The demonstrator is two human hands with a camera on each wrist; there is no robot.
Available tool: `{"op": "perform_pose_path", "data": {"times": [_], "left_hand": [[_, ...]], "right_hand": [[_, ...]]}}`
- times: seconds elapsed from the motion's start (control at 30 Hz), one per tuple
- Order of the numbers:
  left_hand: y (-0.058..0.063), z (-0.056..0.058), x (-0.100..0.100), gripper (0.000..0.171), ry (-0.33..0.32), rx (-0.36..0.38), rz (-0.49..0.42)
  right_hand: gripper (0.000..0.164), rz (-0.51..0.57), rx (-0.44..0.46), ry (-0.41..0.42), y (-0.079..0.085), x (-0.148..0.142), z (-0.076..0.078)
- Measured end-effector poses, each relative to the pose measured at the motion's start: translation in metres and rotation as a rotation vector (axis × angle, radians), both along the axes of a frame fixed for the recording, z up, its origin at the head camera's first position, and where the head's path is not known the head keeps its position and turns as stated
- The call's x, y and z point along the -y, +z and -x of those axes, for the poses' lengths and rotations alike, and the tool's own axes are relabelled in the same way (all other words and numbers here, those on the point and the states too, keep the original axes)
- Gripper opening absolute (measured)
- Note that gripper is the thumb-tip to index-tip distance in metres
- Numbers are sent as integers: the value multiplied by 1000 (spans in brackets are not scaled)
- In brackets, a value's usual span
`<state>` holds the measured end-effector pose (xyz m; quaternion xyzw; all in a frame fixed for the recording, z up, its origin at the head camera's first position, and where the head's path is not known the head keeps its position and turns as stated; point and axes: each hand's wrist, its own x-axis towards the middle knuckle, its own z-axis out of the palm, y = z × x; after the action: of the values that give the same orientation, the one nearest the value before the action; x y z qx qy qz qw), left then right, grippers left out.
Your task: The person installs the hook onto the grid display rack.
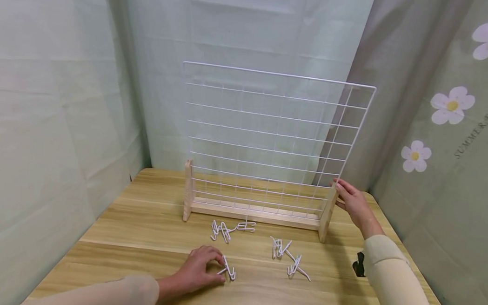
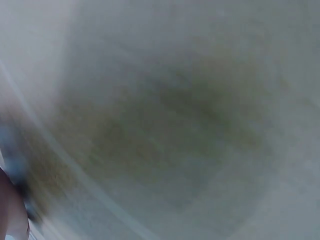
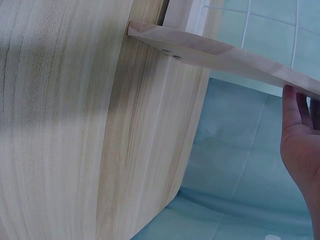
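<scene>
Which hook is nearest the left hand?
The lone hook at the left hand's thumb and fingertips. The others lie in two clusters: one toward the rack, one farther right.

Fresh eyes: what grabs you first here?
First, the tall white wire grid, upright in its wooden stand on the tabletop, right hand at the right post. Then the white hooks scattered before it, left hand at one. Lastly, big flowers on the curtain at right.
</scene>
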<state>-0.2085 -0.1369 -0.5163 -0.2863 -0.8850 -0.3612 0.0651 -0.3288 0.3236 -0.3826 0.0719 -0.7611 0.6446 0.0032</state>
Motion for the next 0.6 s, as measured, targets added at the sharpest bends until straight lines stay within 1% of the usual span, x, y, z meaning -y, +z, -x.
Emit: {"op": "perform_pose_path", "data": {"times": [0.2, 0.4, 0.6], "left_hand": [[-7, 1, -1, 28, 19, -57, -1], [-12, 1, -2, 24, 38, -61, -24], [-14, 0, -4, 22, 63, -76, -38]], "right_hand": [[66, -34, -3, -5, -1, -2, 0], [64, -34, 0, 6, 0, -1, 0], [65, -34, 5, -7, 0, 0, 1]]}}
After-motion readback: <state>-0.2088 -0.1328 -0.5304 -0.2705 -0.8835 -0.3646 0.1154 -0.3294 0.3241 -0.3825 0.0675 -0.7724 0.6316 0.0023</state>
